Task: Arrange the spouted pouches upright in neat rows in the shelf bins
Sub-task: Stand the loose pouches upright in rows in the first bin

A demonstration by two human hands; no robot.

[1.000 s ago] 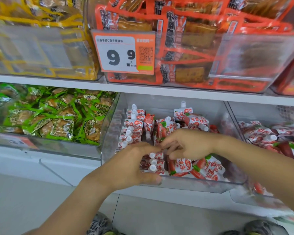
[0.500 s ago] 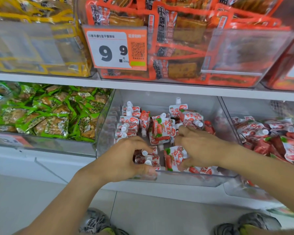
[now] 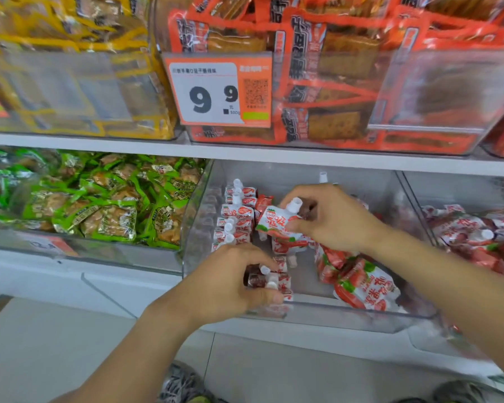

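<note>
I see a white shelf running across the scene, with a clear bin of yellow packs on its left and a clear bin of orange packs on its right, the latter carrying a price tag reading 9.9. Below it, a bin of green snack packs sits on the left, and the clear bin I am working in sits in the middle, with another bin of red and white pouches just to its right. Inside the middle bin, a row of upright pouches stands along the left wall, caps up, while loose pouches lie flat at the near right. My right hand is in the far part of this bin, fingers and thumb pinching a tilted spouted pouch just below its white cap. My left hand is at the near left of the bin, fingers curled round a small cluster of near pouches, thumb lying along the bin's front edge.
</note>
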